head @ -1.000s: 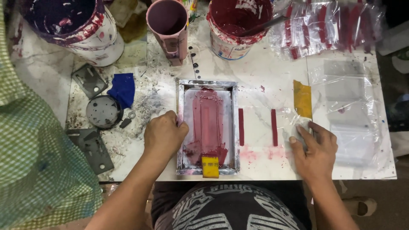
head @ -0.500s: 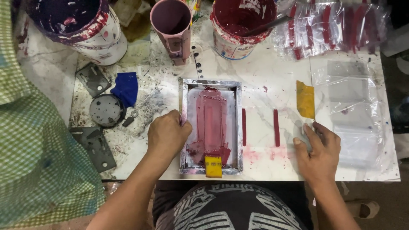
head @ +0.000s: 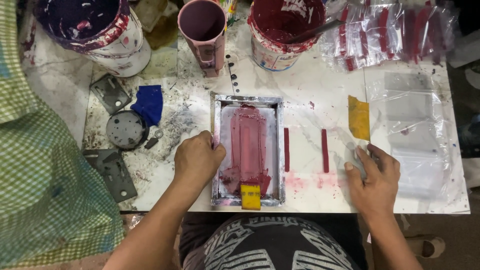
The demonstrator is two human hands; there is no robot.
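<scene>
Left hand: my left hand is curled, fingertips pinching the left rail of the metal screen frame, about halfway along it.
Right hand: my right hand lies flat and spread on the clear plastic sheet, pressing its near left corner to the white tabletop; it holds nothing.
Frame's place: it sits at the near middle of the table, between my hands, touching the left one and well apart from the right.
Long axis: the frame runs near to far, and so does the smear of red ink inside it.
Squeegee: a small yellow squeegee rests on the frame's near rail, just right of my left wrist; the left hand is plainly the nearer one.
Printed marks: two red strips lie on the table just right of the frame, also running near to far, between frame and right hand.
Yellow piece: a yellow rectangle lies just beyond my right fingers.
Containers: at the far edge stand a white bucket with dark purple paint on the left, a pink cup in the middle, and a red-paint bucket holding a stick.
Packages: clear bags with red strips lie at the far right.
Left clutter: a blue cloth and grey metal plates.
</scene>
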